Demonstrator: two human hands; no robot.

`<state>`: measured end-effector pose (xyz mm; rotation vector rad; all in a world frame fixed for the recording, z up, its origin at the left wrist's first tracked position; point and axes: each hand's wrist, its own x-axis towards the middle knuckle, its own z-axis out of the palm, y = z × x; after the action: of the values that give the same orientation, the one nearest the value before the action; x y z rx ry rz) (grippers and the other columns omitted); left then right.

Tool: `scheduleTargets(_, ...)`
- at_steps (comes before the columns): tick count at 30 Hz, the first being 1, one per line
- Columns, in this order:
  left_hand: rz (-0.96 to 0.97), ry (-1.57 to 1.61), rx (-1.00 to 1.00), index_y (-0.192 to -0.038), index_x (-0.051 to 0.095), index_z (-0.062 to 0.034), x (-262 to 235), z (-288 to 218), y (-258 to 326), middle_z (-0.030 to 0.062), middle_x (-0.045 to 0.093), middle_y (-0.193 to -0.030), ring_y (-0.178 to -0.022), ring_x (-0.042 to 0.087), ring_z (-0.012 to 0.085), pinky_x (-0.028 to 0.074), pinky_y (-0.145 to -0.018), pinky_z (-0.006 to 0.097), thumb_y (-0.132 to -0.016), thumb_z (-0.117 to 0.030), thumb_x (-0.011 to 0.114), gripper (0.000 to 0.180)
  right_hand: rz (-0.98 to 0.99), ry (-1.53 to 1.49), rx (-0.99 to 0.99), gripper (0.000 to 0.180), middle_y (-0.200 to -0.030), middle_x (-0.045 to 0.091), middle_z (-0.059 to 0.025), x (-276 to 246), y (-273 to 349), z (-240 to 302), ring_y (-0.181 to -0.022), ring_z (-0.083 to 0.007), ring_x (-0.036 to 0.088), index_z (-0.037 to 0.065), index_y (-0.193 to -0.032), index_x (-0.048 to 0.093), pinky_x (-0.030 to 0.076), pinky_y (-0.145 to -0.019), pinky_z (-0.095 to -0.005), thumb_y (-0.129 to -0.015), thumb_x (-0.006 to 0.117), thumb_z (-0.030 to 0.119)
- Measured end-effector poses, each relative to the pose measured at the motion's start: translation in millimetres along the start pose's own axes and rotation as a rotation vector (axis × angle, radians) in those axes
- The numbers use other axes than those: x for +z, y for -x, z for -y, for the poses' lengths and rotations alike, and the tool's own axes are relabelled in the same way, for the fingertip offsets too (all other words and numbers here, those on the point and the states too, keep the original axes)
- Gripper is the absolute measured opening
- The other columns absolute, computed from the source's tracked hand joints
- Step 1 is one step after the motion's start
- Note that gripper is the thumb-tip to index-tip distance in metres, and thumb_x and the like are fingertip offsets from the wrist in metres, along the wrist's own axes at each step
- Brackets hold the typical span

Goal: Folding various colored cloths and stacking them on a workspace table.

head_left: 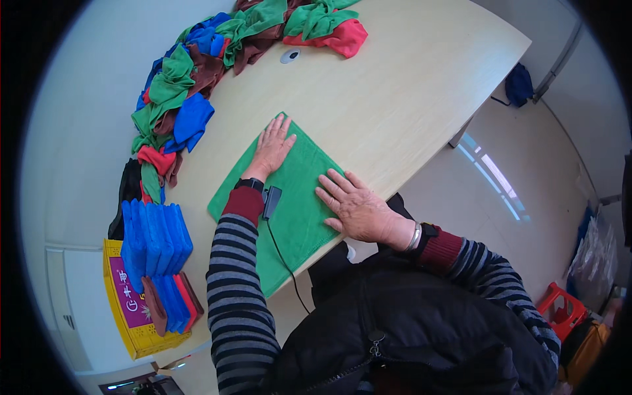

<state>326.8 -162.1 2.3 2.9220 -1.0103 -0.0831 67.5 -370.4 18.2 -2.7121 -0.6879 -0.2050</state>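
A green cloth [299, 191] lies spread flat on the pale wooden table, its near corner reaching the table's edge. My left hand [272, 148] rests on its far part with the fingers stretched out toward the far corner. On the cloth's right edge lies my right hand [359, 207], palm down and fingers spread. Neither hand grips anything. A small black device [271, 202] with a cable is by my left wrist, over the cloth.
A heap of crumpled green, blue, red and brown cloths [174, 85] lines the table's far left side. Folded blue cloths [155, 237] are stacked by a yellow and purple box [118, 296]. A round cable grommet [290, 56] sits in the tabletop. A red stool [561, 309] stands on the floor at right.
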Motion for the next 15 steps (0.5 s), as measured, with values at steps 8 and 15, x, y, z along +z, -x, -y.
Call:
scheduleTargets(8, -0.004, -0.029, -0.267, -0.159, 0.025, -0.0098, -15, 12, 1, 0.017, 0.023, -0.164, -0.152, 0.022, 0.0314, 0.019, -0.123, 0.046, -0.105, -0.05, 0.036, 0.068, -0.013, 0.061, -0.018, 0.067, -0.16, 0.034, -0.0143, -6, 3, 9, -0.151, -0.0304, 0.025, 0.005, -0.151, 0.041, 0.016, -0.124, -0.047, -0.101, 0.045, 0.048)
scheduleTargets(15, -0.047, 0.046, -0.281, -0.159, 0.025, -0.0119, -34, 23, 138, 0.0167, 0.022, -0.165, -0.152, 0.02, 0.0342, 0.02, -0.121, 0.053, -0.104, -0.053, 0.037, 0.07, -0.062, 0.073, -0.001, 0.066, -0.159, 0.035, -0.0141, 5, 3, 9, -0.151, -0.0301, 0.026, 0.006, -0.151, 0.041, 0.018, -0.123, -0.0474, -0.1, 0.048, 0.047)
